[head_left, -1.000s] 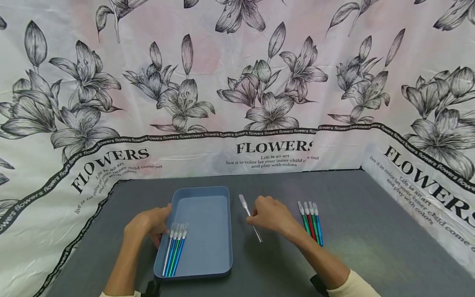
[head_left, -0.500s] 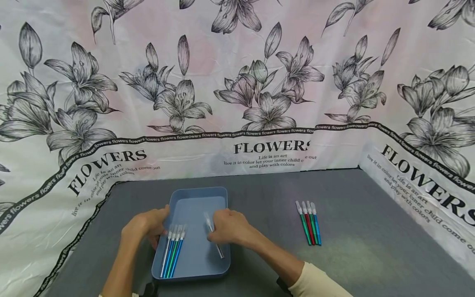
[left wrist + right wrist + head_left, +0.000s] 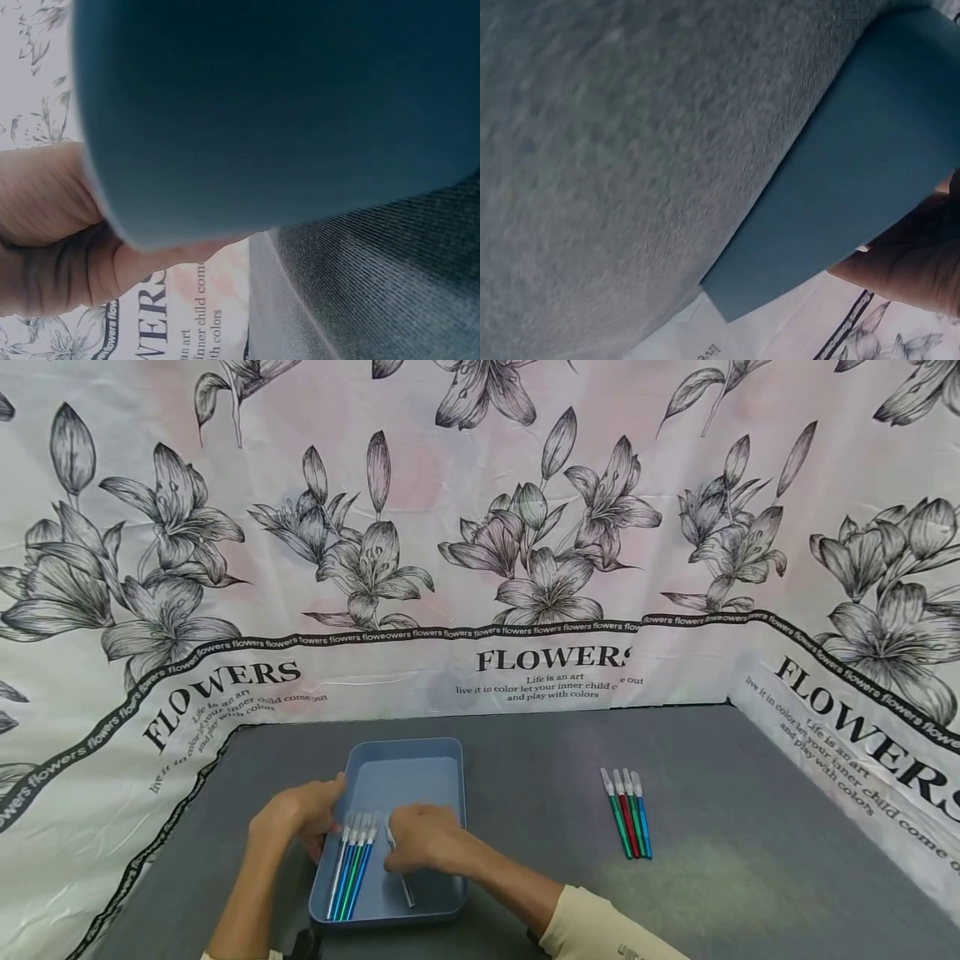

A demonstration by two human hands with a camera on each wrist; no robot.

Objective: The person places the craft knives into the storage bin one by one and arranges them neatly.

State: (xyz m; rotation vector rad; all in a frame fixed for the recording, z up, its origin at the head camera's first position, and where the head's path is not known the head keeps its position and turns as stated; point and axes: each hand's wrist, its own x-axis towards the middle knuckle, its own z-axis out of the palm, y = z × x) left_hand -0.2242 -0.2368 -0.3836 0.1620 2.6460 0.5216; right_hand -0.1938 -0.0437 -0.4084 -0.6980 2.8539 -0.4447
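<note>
Right hand (image 3: 426, 839), fingers curled, pinches a slim silver pen (image 3: 407, 891) with a whitish cap over a shallow rectangular blue-grey tray (image 3: 408, 777), likely plastic; left hand (image 3: 300, 814) grips the tray's left wall. Pen judged light, stiff, probably slick; best pinched mid-barrel, clear of the cap.

Left grip (image 3: 71, 259) — holds blue tray (image 3: 262, 135) | grey tabletop (image 3: 390, 277) — lower right | printed cloth (image 3: 202, 300) behind
</note>
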